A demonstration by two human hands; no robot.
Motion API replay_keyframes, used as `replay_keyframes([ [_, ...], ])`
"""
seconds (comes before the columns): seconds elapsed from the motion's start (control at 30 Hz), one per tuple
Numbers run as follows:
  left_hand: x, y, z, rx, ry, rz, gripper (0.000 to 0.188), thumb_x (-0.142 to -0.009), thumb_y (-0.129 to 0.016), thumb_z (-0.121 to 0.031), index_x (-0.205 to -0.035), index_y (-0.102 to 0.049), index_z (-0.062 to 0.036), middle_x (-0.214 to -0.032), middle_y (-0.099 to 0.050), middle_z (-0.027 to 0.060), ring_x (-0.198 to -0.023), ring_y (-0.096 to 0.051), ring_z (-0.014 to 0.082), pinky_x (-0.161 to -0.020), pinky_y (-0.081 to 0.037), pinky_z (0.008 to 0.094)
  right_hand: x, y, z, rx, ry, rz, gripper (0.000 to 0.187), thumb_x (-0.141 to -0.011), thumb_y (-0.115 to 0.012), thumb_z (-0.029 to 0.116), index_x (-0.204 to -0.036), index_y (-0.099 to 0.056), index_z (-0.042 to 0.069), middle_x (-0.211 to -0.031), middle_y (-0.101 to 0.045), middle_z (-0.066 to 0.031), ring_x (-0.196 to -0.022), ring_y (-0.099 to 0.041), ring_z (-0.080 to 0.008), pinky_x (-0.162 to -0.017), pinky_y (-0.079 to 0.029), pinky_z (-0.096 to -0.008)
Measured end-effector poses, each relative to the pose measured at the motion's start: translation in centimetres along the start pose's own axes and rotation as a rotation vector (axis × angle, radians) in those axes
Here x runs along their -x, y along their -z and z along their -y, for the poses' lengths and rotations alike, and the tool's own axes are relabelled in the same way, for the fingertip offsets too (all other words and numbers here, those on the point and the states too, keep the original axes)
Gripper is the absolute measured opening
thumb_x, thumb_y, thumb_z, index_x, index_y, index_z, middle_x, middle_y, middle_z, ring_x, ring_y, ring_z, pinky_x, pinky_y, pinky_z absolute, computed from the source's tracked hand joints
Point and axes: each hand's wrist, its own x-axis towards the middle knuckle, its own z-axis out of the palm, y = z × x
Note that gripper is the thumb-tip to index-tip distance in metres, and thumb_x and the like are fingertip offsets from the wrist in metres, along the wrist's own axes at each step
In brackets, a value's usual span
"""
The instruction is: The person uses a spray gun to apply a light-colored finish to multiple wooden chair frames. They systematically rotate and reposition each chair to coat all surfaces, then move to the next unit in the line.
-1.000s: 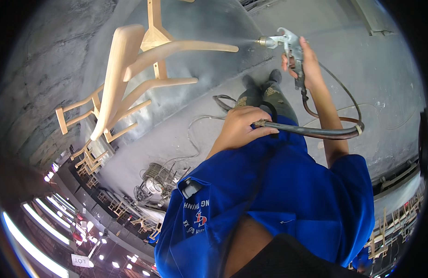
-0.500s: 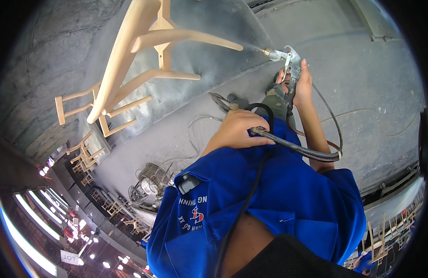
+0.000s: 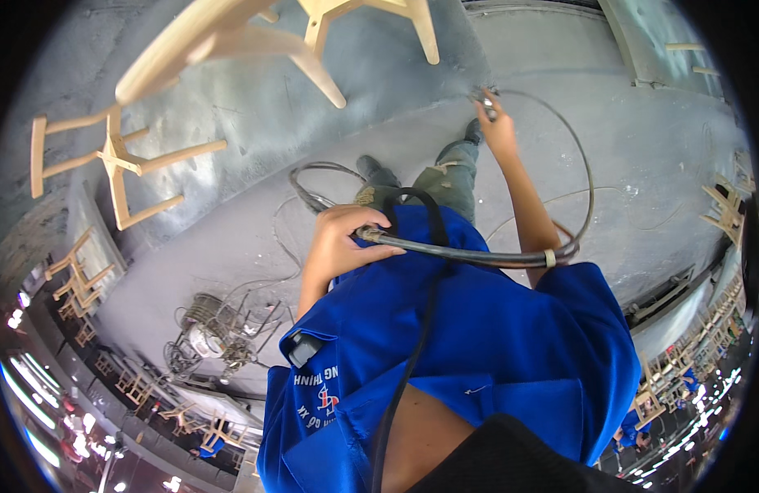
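Observation:
My left hand (image 3: 340, 240) is closed around a dark hose (image 3: 470, 256) in front of my waist. From there the hose runs right to a light tie, then loops up toward my right hand (image 3: 499, 131). That hand is stretched out ahead, its fingers wrapped round a spray gun (image 3: 487, 100), which is small and blurred here. A large pale wooden chair frame (image 3: 207, 41) stands ahead to the left, cut off by the top edge and slightly blurred. The gun is to the right of its legs, apart from them. Behind it is a smaller-looking wooden chair frame (image 3: 121, 156).
A wire-like metal stand with a pump-like unit (image 3: 211, 333) and coiled hoses sits on the floor at left. Thin hoses trail across the grey floor (image 3: 634, 164). Several wooden chairs (image 3: 80, 267) line the left; more chairs (image 3: 671, 370) and people in blue are at far right.
My right hand has moved forward and away with the spray gun. My left hand, still gripping the hose, has shifted left. The plain spray plume is now hard to make out; the view has turned.

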Motion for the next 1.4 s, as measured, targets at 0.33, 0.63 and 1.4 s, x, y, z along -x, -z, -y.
replay_keyframes([
  [0.33,10.9,8.8,8.0,0.182,0.076,-0.248,0.036,-0.058,-0.094,-0.01,-0.088,-0.073,-0.0052,-0.082,-0.073,0.0066,-0.074,-0.069,0.0199,-0.069,-0.051,0.0316,0.5,-5.0,15.9,0.766,0.492,0.276,0.05,-0.103,-0.05,0.049,-0.15,-0.045,0.036,-0.094,-0.072,-0.0187,-0.086,-0.07,-0.0403,-0.081,-0.057,-0.0501],
  [0.63,5.0,8.3,10.9,0.375,-0.212,0.005,0.041,-0.057,-0.095,-0.014,-0.09,-0.073,-0.0061,-0.086,-0.072,0.0051,-0.079,-0.067,0.0205,-0.073,-0.05,0.0314,15.1,10.7,29.1,0.694,0.828,-0.115,0.068,-0.085,-0.078,0.022,-0.147,-0.052,0.028,-0.09,-0.07,-0.014,-0.074,-0.069,-0.0326,-0.065,-0.057,-0.041],
  [1.4,3.6,7.6,5.4,0.173,-0.145,0.058,0.041,-0.057,-0.094,-0.012,-0.091,-0.073,-0.0074,-0.082,-0.07,0.0039,-0.076,-0.064,0.0174,-0.069,-0.049,0.0306,12.8,1.8,22.0,-0.67,0.148,-0.092,0.046,-0.101,-0.062,0.018,-0.144,-0.054,0.002,-0.079,-0.068,-0.0035,-0.066,-0.063,-0.0068,-0.046,-0.041,-0.0195],
])
